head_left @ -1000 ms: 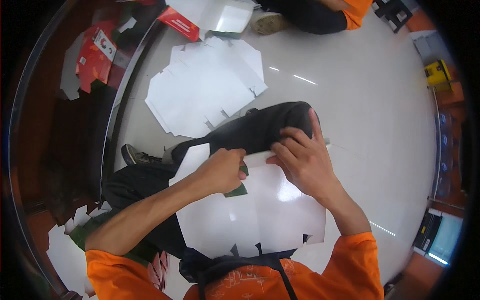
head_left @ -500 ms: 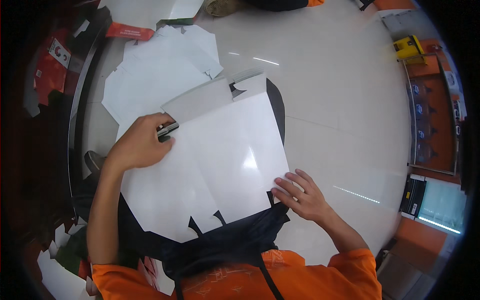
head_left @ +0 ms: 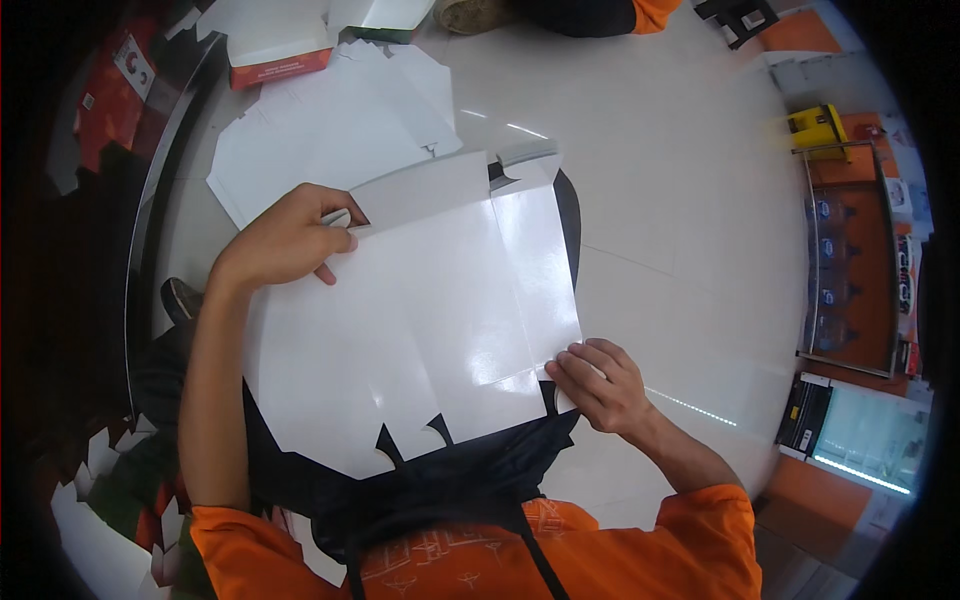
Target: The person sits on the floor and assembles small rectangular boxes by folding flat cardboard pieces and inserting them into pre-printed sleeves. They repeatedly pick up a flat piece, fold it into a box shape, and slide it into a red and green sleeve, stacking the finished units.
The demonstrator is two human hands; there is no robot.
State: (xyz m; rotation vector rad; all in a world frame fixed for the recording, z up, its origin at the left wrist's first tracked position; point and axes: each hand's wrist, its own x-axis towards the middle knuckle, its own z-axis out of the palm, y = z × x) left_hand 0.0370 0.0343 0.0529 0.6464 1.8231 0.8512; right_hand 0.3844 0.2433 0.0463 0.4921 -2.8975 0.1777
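Note:
Across my lap lies a flat white cardboard box blank [head_left: 400, 310], with dark-edged notches along its near edge and a raised strip of flaps along its far edge. There seem to be several layers at that far edge. At its far left corner, my left hand [head_left: 290, 235] is closed on a small tab of the cardboard, thumb and index finger bent round it. My right hand [head_left: 600, 385] pinches the near right corner, fingertips on top and the thumb mostly hidden. A crease runs along the right panel, which catches the light.
More white cardboard blanks [head_left: 330, 130] lie spread on the floor ahead. Behind them stand folded boxes with red sides [head_left: 280, 68]. A dark metal-edged counter [head_left: 150, 230] runs along the left. Another person's shoe [head_left: 470, 15] shows at the top. At right is a rack of clear bottles [head_left: 830, 265].
My left hand has shifted up along the cardboard's left edge. My right fingers, spread before, have curled in on the near right corner. The right panel now shows a sharper crease.

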